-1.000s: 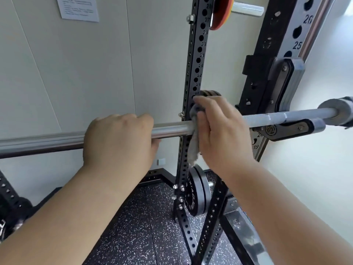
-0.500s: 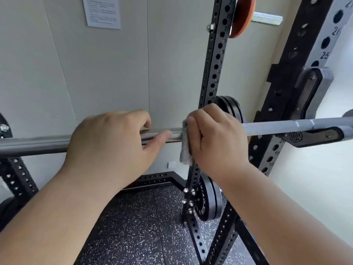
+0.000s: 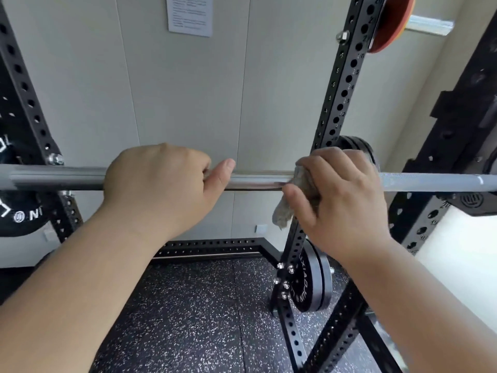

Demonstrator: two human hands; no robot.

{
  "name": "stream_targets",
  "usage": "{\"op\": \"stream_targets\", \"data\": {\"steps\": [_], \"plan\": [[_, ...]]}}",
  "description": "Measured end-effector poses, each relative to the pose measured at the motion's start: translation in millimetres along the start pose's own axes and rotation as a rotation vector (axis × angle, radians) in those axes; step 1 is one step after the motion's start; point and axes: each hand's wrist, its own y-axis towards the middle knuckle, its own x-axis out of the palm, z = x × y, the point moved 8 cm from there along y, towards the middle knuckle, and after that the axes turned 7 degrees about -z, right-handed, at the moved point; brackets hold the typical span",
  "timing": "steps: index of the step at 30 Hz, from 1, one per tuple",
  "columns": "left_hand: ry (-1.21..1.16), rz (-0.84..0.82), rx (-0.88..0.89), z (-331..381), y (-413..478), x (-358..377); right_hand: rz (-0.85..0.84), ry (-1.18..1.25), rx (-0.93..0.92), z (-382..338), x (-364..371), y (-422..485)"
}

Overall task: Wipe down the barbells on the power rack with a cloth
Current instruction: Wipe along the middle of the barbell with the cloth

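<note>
A steel barbell [image 3: 255, 180] runs level across the view at chest height, resting on the black power rack [image 3: 341, 103]. My left hand [image 3: 158, 184] grips the bar left of centre, fingers curled over it and thumb lying along it. My right hand [image 3: 341, 195] wraps a grey cloth [image 3: 285, 211] around the bar just right of centre, in front of the rack upright. A loose end of the cloth hangs below the bar. The part of the bar under both hands is hidden.
A J-hook [image 3: 473, 200] carries the bar at the right. Black weight plates [image 3: 312, 281] hang low on the upright, another plate [image 3: 18, 208] sits at the left, and an orange plate [image 3: 390, 22] is stored up high. Speckled rubber flooring [image 3: 193, 319] lies below, a wall behind.
My view has swung left along the bar. The right hand and cloth have slid left along the bar, and my left thumb has stretched out along the shaft.
</note>
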Motion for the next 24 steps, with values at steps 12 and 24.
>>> {"op": "stream_targets", "data": {"steps": [12, 24], "plan": [[0.11, -0.116, 0.139, 71.3, 15.8, 8.3, -0.143, -0.093, -0.037, 7.7, 4.6, 19.2], [0.085, -0.013, 0.031, 71.8, 18.7, 6.7, -0.205, -0.06, -0.142, 7.2, 8.9, 28.5]]}}
